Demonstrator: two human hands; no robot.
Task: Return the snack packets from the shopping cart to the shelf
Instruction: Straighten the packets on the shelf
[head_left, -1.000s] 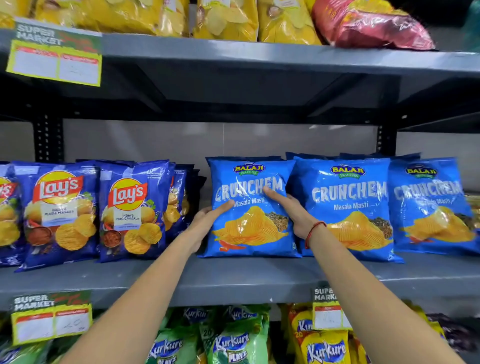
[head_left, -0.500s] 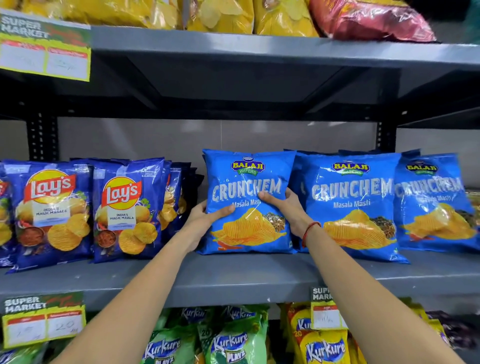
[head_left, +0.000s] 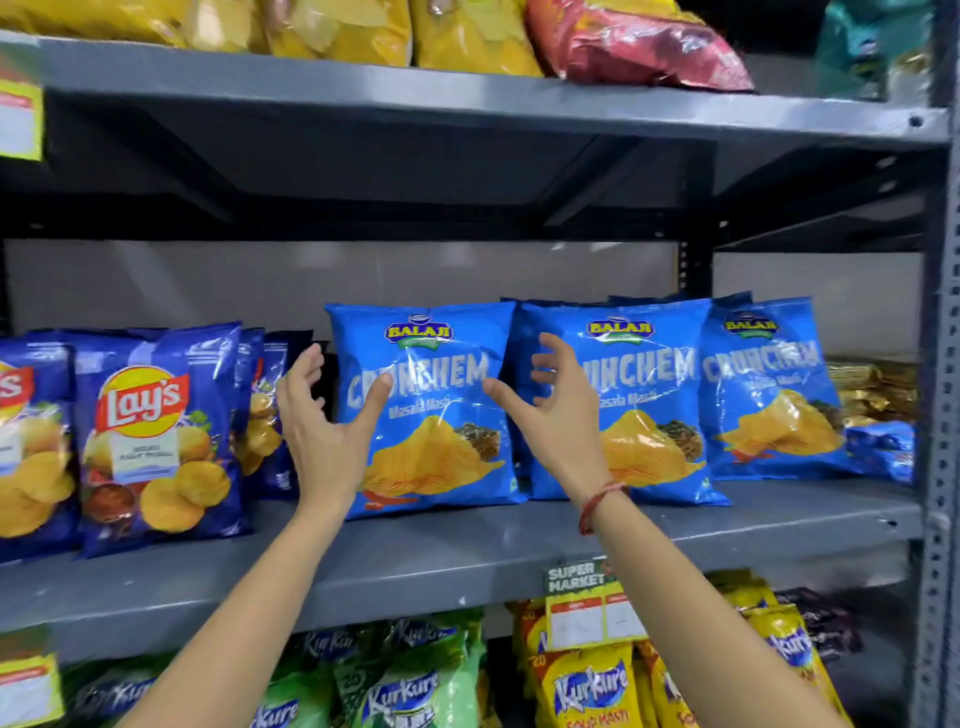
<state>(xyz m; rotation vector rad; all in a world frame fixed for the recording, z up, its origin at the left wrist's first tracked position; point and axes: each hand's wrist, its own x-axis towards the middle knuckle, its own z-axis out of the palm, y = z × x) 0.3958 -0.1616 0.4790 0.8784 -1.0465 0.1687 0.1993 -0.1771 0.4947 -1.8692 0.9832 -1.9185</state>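
A light blue Balaji Crunchem packet stands upright on the grey middle shelf, leftmost of a row of three alike. My left hand hovers at its left edge with fingers spread, and the thumb lies over the packet's front. My right hand is at its right edge, fingers apart, with a red thread on the wrist. Neither hand grips the packet. No shopping cart is in view.
Dark blue Lay's packets stand to the left on the same shelf. Two more Crunchem packets stand to the right. Yellow and red bags fill the upper shelf. Kurkure packets sit below. A steel upright bounds the right.
Both hands let go of the Crunchem packet and pulled back with fingers spread. The packet now stands on its own. The view moved closer and shifted right.
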